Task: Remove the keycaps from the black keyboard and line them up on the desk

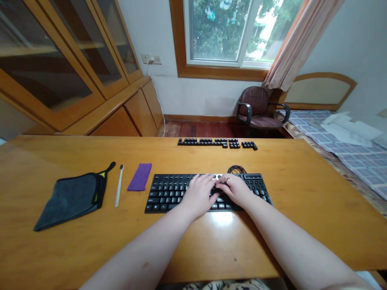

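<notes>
A black keyboard (169, 195) lies on the wooden desk before me, and pale spots show among its keys. My left hand (200, 192) rests over its middle, fingers stretched out and thumb pointing right. Close beside it, my right hand (234, 189) is closed in a pinch above the keys, with a ring on one finger. Whatever lies between those fingertips is too small and hidden to make out. Behind the keyboard is its coiled black cable (237, 169). Loose black keycaps (202, 142) stand in rows along the desk's far edge.
Left of the keyboard lie a purple cloth (140, 177), a white toothbrush (119, 187) and a folded dark grey cloth (72, 195). The wooden desk (242, 249) ends near my body. Beyond it are a brown armchair (256, 102), a bed (341, 133) and a cabinet (121, 117).
</notes>
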The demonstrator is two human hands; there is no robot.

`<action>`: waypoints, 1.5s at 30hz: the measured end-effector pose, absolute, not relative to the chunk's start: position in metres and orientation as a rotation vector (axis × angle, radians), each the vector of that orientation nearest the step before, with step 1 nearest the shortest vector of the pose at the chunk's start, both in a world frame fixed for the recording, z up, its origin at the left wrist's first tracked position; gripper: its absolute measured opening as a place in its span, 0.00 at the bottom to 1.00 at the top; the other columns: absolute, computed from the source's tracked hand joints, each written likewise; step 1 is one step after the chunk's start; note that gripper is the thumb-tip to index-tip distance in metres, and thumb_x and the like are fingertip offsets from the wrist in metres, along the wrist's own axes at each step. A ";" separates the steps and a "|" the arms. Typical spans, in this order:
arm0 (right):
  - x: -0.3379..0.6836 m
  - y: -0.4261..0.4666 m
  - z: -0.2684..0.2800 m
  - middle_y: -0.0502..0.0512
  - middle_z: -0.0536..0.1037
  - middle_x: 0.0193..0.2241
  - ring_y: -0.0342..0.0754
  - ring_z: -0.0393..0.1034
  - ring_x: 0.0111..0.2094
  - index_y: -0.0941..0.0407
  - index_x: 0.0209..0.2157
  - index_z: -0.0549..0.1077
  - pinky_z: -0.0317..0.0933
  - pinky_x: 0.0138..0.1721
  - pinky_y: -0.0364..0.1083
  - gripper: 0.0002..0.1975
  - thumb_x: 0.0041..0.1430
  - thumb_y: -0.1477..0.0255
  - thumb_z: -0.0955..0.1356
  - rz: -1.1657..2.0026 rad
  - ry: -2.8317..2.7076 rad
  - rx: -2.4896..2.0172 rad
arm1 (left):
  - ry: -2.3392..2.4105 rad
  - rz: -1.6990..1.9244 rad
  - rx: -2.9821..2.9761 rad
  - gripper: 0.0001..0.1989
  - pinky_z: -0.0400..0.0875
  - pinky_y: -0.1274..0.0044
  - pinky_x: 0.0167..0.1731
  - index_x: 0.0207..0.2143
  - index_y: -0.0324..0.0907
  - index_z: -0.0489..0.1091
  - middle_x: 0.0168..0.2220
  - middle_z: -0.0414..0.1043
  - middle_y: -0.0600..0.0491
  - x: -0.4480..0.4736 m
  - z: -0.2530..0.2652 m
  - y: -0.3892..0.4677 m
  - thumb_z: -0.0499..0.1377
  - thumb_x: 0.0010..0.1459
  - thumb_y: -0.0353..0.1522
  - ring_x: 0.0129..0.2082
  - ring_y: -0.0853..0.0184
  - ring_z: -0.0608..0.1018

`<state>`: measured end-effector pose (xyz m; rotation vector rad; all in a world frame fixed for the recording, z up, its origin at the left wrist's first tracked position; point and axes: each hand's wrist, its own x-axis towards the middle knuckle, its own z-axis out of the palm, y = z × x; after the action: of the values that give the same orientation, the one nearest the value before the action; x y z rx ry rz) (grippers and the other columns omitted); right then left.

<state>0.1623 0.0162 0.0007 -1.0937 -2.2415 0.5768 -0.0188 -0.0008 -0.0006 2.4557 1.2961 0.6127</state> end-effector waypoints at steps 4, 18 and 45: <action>0.161 0.016 -0.001 0.55 0.75 0.29 0.47 0.69 0.33 0.56 0.32 0.73 0.61 0.37 0.45 0.12 0.62 0.66 0.62 0.462 -2.294 -1.172 | 1.306 0.607 2.454 0.20 0.49 0.61 0.59 0.51 0.45 0.65 0.54 0.67 0.48 -0.019 -0.001 0.000 0.57 0.55 0.37 0.56 0.58 0.65; 0.164 0.016 -0.010 0.57 0.76 0.23 0.48 0.70 0.26 0.56 0.27 0.74 0.59 0.31 0.44 0.19 0.64 0.64 0.58 0.146 -2.314 -1.311 | 1.312 0.591 2.474 0.17 0.54 0.59 0.56 0.47 0.48 0.69 0.53 0.67 0.50 -0.019 0.005 -0.001 0.60 0.53 0.36 0.51 0.58 0.69; 0.169 0.021 0.002 0.53 0.79 0.29 0.46 0.73 0.31 0.54 0.31 0.75 0.66 0.36 0.45 0.11 0.60 0.68 0.62 0.613 -1.967 -1.014 | 1.299 0.835 2.204 0.11 0.68 0.70 0.44 0.40 0.46 0.72 0.38 0.76 0.54 -0.022 0.008 0.004 0.61 0.52 0.34 0.40 0.63 0.75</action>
<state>0.1690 0.0208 0.0024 -1.0140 -1.9665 0.6131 -0.0222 0.0036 0.0081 2.2039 1.2987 0.8349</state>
